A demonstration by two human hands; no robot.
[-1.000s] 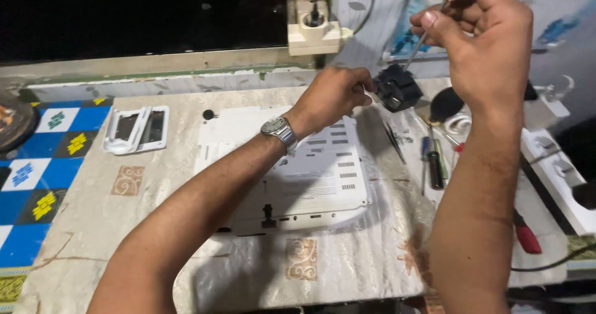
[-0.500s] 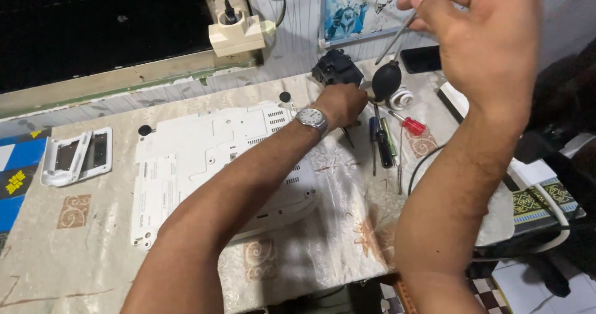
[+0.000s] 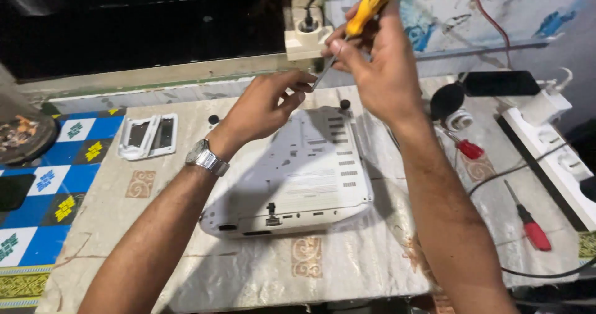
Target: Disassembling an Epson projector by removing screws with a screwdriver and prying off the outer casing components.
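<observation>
- The right hand is closed around a screwdriver with a yellow handle, fingers wrapped on the lower handle and shaft, held above the far edge of the white laptop
- The screwdriver slants, handle up and away, thin metal shaft pointing down toward the left hand
- The left hand hovers over the far left corner of the laptop, thumb and fingers pinched together at the screwdriver's tip; whatever they hold is too small to make out
- A silver wristwatch sits on the left wrist, just left of the laptop
- The laptop lies upside down on a cloth-covered table, its vented underside up, its port edge facing the person
- Left of the laptop lies a white plastic frame with two openings, well apart from it
- Further left of the laptop is a blue and white patterned mat
- Behind the laptop, at the wall, stands a cream socket block with a black plug in it
- Right of the laptop lie a red-handled screwdriver and, further back, a second red-handled tool
- At the far right of the laptop a white power strip runs along the table edge
- Behind and right of the laptop rests a flat black device, with a round black object beside it
</observation>
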